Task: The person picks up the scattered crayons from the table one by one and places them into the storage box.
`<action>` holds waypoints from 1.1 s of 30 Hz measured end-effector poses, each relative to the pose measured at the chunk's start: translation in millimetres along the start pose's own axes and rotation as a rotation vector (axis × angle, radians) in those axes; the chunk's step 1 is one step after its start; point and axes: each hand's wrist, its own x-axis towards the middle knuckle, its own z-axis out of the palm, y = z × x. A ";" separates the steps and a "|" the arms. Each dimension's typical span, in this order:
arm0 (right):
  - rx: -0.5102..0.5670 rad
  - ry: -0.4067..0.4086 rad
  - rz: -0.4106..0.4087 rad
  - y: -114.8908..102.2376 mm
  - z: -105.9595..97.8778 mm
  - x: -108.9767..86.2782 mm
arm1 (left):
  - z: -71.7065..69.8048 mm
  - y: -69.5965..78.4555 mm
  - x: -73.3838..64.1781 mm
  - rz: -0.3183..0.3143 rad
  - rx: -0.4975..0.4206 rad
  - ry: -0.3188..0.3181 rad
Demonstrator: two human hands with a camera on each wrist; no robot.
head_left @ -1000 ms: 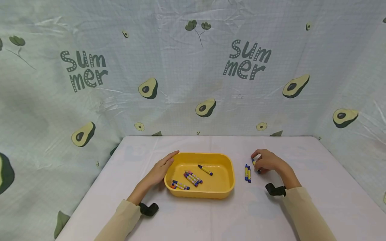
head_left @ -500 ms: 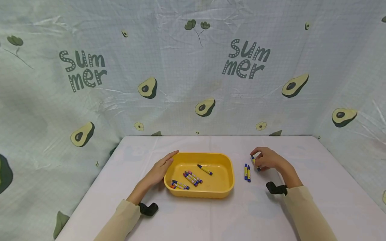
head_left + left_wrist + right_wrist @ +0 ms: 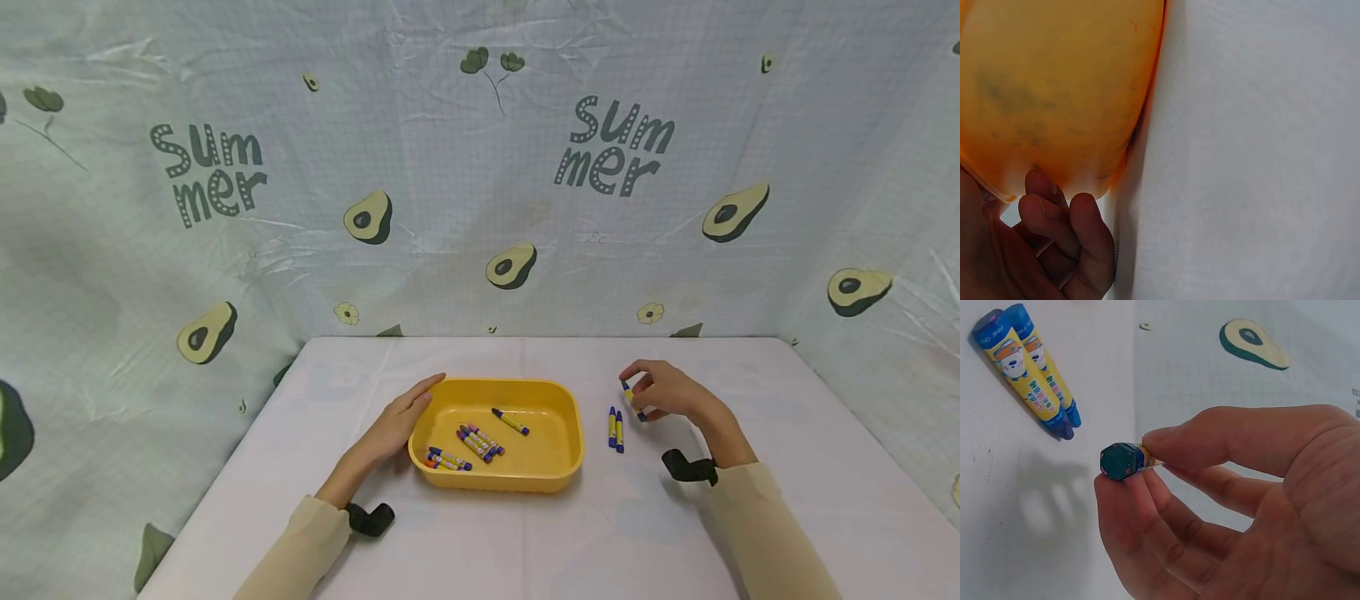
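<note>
In the head view, my left hand [image 3: 396, 427] holds the left side of a yellow plastic tray [image 3: 517, 482], thumb over the rim. The left wrist view shows bent fingers [image 3: 1094, 234] at the tray's outer wall. My right hand [image 3: 671, 392] pinches a crayon [image 3: 1121, 461] between thumb and fingers, its dark teal end facing the right wrist camera. Two crayons with blue ends and yellow wrappers, a nearer one [image 3: 619, 432] and a neighbour [image 3: 612, 427], lie side by side on the table, just below and left of that hand.
Inside the tray, one crayon [image 3: 510, 422] lies apart toward the back. A cluster of crayons [image 3: 476, 445] sits at centre left, with more crayons [image 3: 450, 459] at the front left corner. White cloth covers the table [image 3: 570, 542]; an avocado-print curtain [image 3: 450, 275] stands behind.
My right hand has lifted slightly up and away from the two table crayons, carrying the pinched crayon with it. The left hand and tray stay put.
</note>
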 end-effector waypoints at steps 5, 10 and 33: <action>0.006 -0.005 -0.007 -3.9 -1.6 0.1 | 0.3 -0.3 1.5 0.006 0.000 -0.001; 0.006 -0.012 -0.031 -6.2 -3.7 0.0 | 0.9 -0.8 2.9 0.007 -0.002 -0.001; -0.015 -0.010 -0.101 -27.5 -1.9 4.0 | 2.3 -0.8 4.3 -0.005 -0.023 0.006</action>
